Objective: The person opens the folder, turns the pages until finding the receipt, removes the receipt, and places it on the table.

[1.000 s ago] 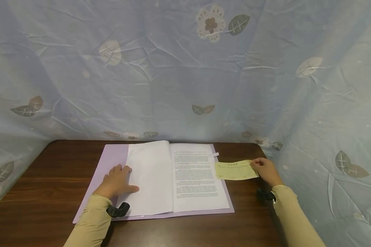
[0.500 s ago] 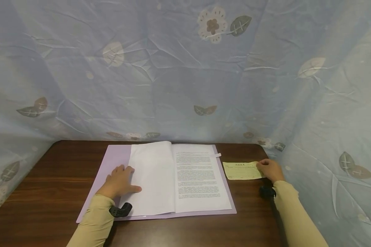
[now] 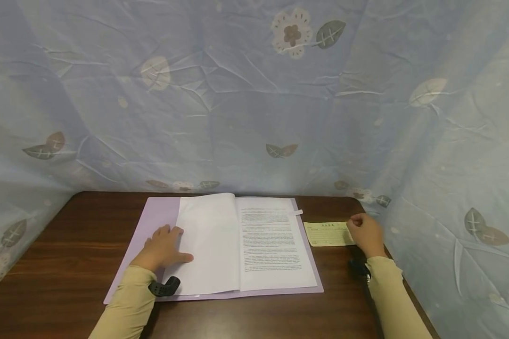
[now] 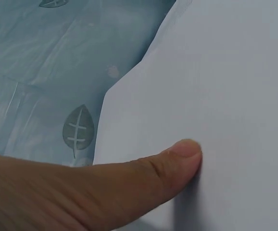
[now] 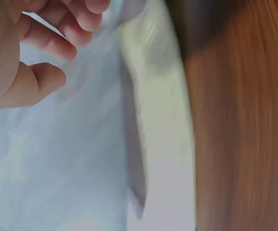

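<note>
A lilac folder (image 3: pixel 163 209) lies open on the table, with a blank white page (image 3: pixel 212 249) turned to the left and a printed page (image 3: pixel 273 245) on the right. My left hand (image 3: pixel 163 247) rests, fingers spread, on the left side, across the cover and the blank page's edge; its thumb (image 4: pixel 163 173) extends over white paper in the left wrist view. A yellow printed slip (image 3: pixel 328 234) lies just right of the folder. Over its right end is my right hand (image 3: pixel 366 233), fingers loosely bent, thumb apart from them and nothing between in the right wrist view.
A small white tab (image 3: pixel 298 213) sticks out from the folder's right edge. The dark wooden table (image 3: pixel 254 320) ends at a pale blue patterned curtain (image 3: pixel 237 117) hanging behind it and along the sides.
The yellow slip moved right, away from the folder's edge, and came down flat on the table. My right hand let go of it. My left hand stayed in place.
</note>
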A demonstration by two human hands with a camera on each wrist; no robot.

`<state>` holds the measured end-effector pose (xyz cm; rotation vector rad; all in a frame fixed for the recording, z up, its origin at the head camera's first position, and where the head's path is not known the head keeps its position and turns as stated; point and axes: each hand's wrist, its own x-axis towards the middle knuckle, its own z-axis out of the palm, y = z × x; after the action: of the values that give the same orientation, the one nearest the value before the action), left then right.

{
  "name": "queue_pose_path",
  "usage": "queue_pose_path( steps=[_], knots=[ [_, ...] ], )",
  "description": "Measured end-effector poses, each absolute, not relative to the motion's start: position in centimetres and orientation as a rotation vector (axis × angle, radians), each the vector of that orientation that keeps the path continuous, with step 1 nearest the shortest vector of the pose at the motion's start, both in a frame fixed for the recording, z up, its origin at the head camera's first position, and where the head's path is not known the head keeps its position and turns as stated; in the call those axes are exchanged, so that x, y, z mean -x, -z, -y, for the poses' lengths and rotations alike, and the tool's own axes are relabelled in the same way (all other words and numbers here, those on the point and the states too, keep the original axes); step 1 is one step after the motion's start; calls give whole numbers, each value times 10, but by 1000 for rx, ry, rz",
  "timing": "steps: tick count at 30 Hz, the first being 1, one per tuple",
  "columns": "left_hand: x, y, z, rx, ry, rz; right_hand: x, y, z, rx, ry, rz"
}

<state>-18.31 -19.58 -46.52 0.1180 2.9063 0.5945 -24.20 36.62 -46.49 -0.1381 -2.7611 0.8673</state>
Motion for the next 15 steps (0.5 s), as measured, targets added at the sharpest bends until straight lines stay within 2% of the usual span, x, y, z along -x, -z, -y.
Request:
queue_pose_path(
  steps=[8, 15],
  knots=[
    [186, 455, 198, -173, -616, -3030, 230, 456, -315, -11, -961, 2686],
    [184, 443, 194, -170, -555, -3150, 228, 460, -292, -76, -990, 2661]
  ],
)
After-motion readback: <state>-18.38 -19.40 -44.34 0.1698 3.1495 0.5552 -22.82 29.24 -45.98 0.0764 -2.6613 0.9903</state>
